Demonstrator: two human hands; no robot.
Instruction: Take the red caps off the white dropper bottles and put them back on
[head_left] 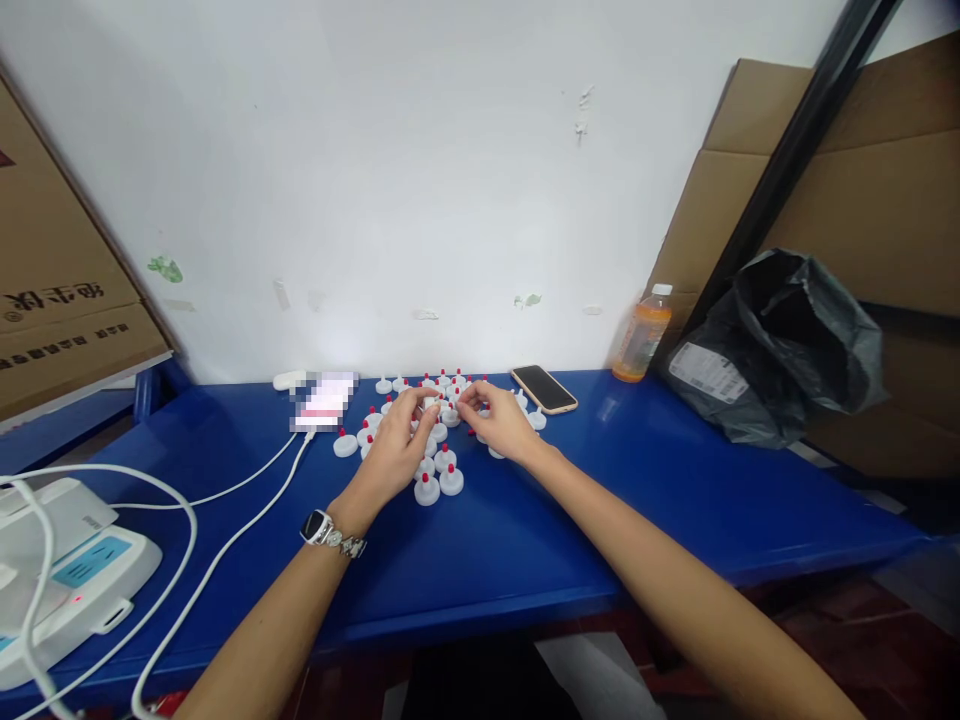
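Many small white nozzle caps with red tips are spread over the blue table around both hands. My left hand (396, 442) is closed, with a white nozzle cap (430, 403) between thumb and fingers. Close by on the right, my right hand (498, 422) has its thumb and fingertips pinched together; what they hold, if anything, is too small to make out. Two nozzle caps with red tips, a left one (427, 489) and a right one (451, 480), stand upright nearest the table's front edge. Under the right hand, some caps are partly hidden.
Behind the right hand lies a black-screened phone (546, 390). An orange drink bottle (643, 335) and a dark plastic bag (772, 350) stand further right. At left are a lit phone (324, 402), white cables (247, 520) and a power strip (105, 570). A white wall (450, 180) rises behind.
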